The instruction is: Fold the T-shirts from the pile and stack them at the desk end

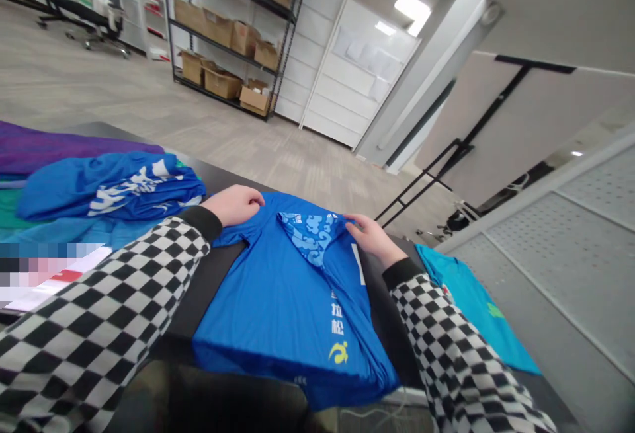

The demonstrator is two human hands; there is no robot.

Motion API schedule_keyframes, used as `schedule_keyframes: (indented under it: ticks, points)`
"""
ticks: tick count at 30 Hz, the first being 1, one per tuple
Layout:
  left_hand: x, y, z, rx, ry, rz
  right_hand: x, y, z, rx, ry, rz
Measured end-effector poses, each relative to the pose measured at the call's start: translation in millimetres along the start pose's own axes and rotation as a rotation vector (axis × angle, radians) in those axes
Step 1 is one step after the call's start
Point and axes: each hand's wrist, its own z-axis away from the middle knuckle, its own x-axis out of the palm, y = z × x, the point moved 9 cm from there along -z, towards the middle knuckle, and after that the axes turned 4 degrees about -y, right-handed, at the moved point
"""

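Observation:
A blue T-shirt point(278, 307) lies spread on the black table in front of me, its lower edge hanging over the near side. One side is folded inward, so a sleeve with a light-blue cloud pattern rests across the upper part. White characters and a yellow figure run down the folded strip. My left hand point(235, 205) is closed at the far left shoulder, fingers curled onto the fabric. At the far right corner, my right hand point(370, 235) pinches the shirt's folded edge between thumb and fingers.
Left of the shirt is a pile with a crumpled blue shirt point(119, 185) and a purple garment point(64, 145). A turquoise shirt point(481, 307) lies at the right against a grey perforated panel point(580, 268). Beyond the table point(193, 314) stands a shelf rack with cardboard boxes point(223, 82).

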Motion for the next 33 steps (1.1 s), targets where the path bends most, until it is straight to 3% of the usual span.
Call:
schedule_keyframes:
  ticks: [4, 7, 9, 11, 14, 17, 20, 24, 28, 33]
  points:
    - [-11.3, 10, 12, 0.014, 0.023, -0.061, 40, 12, 17, -0.044, -0.143, 0.168]
    - [-20.2, 37, 23, 0.023, 0.101, -0.132, 52, 11, 14, -0.037, -0.175, 0.237]
    - [-15.4, 82, 34, 0.125, 0.128, -0.150, 53, 9, 10, -0.049, -0.181, 0.241]
    - [6.1, 149, 52, 0.354, 0.060, -0.135, 51, 8, 8, -0.066, -0.184, 0.232]
    - [64.1, 249, 90, 0.724, -0.235, -0.123, 49, 8, 8, -0.086, -0.174, 0.220]
    - [107.3, 309, 110, 0.903, -0.371, -0.160, 48, 8, 7, -0.097, -0.158, 0.218]
    - [135.4, 332, 109, 0.950, -0.466, -0.234, 50, 7, 6, -0.090, -0.167, 0.212]
    - [148.6, 350, 119, 1.008, -0.559, -0.270, 50, 7, 4, -0.071, -0.189, 0.206]
    - [149.4, 364, 156, 1.075, -0.581, -0.262, 49, 7, 3, -0.070, -0.179, 0.198]
    - [151.4, 365, 221, 1.157, -0.495, -0.274, 50, 7, 2, -0.080, -0.172, 0.193]
